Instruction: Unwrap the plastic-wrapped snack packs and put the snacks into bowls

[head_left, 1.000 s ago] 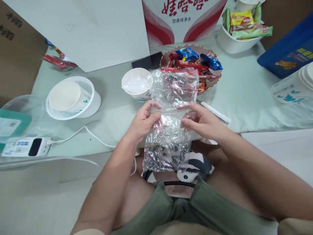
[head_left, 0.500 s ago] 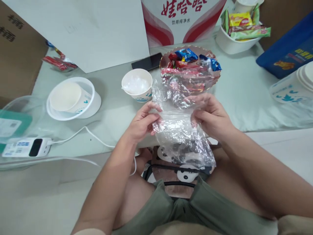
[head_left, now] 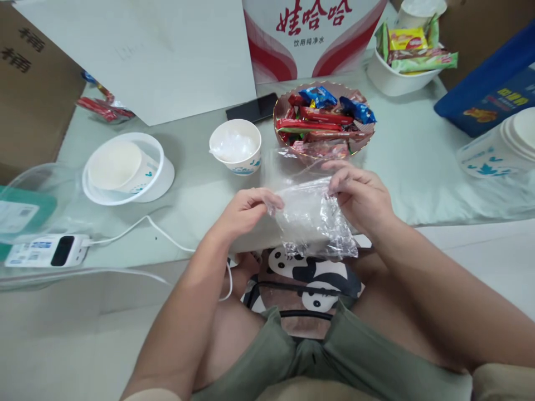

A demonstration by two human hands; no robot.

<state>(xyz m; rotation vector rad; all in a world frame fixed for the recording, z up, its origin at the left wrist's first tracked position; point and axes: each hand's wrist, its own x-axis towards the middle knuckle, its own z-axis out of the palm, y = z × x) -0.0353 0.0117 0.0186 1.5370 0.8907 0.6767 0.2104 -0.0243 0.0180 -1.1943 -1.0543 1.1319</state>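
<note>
A crinkled clear plastic bag (head_left: pixel 307 217) is stretched between my two hands over the table's front edge. My left hand (head_left: pixel 251 209) pinches its left side between thumb and fingers. On the opposite side, my right hand (head_left: pixel 361 195) is closed on the bag's edge, thumb against fingertips. The bag's upper part overlaps the near rim of a pink glass bowl (head_left: pixel 279 136) of wrapped snacks (head_left: pixel 326 115). Left of the bag stands a paper cup (head_left: pixel 237 167) with crumpled clear plastic (head_left: pixel 234 146) inside.
A white tub (head_left: pixel 161 178) holding a paper cup, a power strip (head_left: pixel 45 250) and its white cable (head_left: pixel 167 236) lie left. A phone (head_left: pixel 253 108) rests before a white box (head_left: pixel 167 55). Stacked cups (head_left: pixel 487 159), a blue bag (head_left: pixel 493 83) and a snack-filled white container (head_left: pixel 397 81) stand right.
The bag has been folded shorter: its upper part has come down off the snacks and its lower end has risen. My left hand has shifted slightly down.
</note>
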